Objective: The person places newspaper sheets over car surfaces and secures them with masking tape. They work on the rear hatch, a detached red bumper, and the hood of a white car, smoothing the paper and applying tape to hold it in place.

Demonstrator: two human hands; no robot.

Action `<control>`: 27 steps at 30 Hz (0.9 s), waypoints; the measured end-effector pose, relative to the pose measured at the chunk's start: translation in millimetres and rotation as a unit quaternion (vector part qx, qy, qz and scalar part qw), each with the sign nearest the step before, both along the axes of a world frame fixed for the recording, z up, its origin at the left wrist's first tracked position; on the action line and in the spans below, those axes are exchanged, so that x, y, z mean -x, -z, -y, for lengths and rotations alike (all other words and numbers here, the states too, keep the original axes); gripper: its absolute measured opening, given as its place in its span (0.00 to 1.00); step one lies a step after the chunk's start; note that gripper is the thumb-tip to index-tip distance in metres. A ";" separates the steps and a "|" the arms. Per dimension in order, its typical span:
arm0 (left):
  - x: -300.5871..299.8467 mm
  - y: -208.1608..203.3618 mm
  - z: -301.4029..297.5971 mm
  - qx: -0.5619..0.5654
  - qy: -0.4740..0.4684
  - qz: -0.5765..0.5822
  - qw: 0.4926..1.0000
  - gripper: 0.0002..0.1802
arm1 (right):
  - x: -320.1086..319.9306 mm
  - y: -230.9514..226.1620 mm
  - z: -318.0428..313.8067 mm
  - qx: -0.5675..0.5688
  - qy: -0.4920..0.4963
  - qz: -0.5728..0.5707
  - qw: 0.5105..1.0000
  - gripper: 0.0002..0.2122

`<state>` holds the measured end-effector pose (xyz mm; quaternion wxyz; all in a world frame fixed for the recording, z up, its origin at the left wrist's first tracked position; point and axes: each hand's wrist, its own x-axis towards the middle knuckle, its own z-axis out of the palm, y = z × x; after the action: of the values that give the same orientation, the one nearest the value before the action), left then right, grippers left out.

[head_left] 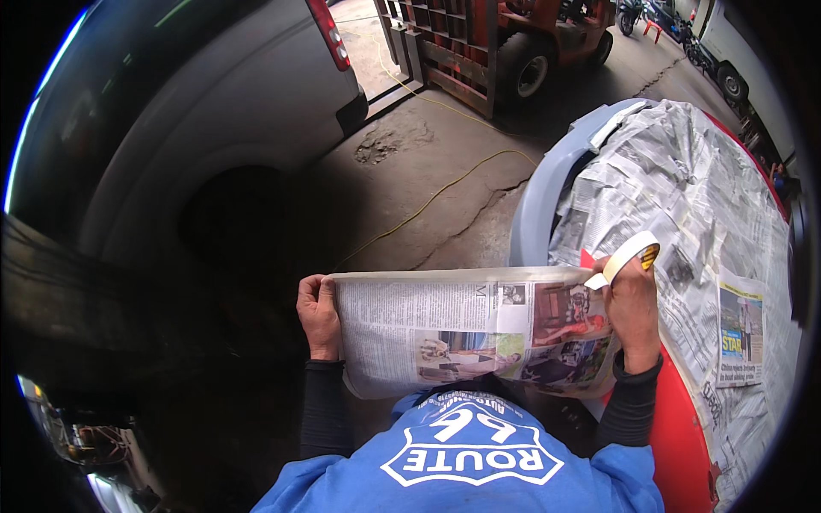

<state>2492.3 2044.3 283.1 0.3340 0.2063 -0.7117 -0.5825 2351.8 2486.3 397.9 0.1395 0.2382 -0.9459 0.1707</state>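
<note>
A sheet of newspaper [385, 329] is stretched out in front of my chest, with a pale strip of tape [453, 275] running along its far edge. My left hand [318, 321] is closed on the sheet's far left corner, thumb on top. At the other end, my right hand [634, 308] grips a roll of masking tape [633, 255] and is at the sheet's right edge. The exact hold of its fingers on the paper is partly hidden. Just right of that hand lies a red vehicle body [684, 427], its upper surface covered with newspaper sheets [676, 188].
A grey-blue curved panel [534, 188] edges the covered vehicle. On the left stands a dark van [231, 94]. A forklift [513, 51] is parked ahead. A yellow cable [436, 192] crosses the cracked concrete floor [393, 188]. Motorbikes [663, 19] and a white vehicle [731, 43] stand far right.
</note>
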 end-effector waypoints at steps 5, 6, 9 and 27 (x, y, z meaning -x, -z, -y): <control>89.8 13.9 37.8 0.009 -0.045 -0.030 0.999 0.09 | 106.9 14.9 60.6 0.018 0.015 0.017 1.000 0.08; 115.0 15.4 47.0 0.005 -0.044 -0.036 0.998 0.09 | 132.4 18.0 68.3 0.028 0.010 0.018 0.999 0.09; 197.4 13.2 74.3 0.015 -0.044 -0.046 0.998 0.08 | 212.9 28.9 91.7 0.029 0.014 0.016 0.999 0.10; 633.3 16.5 231.3 0.048 -0.144 -0.027 0.988 0.08 | 682.0 75.0 263.9 0.031 -0.016 0.040 0.999 0.09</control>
<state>1858.9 1813.0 266.6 0.4432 0.2741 -0.6923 -0.4991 1669.9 2222.4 322.9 0.1058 0.2416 -0.9411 0.2115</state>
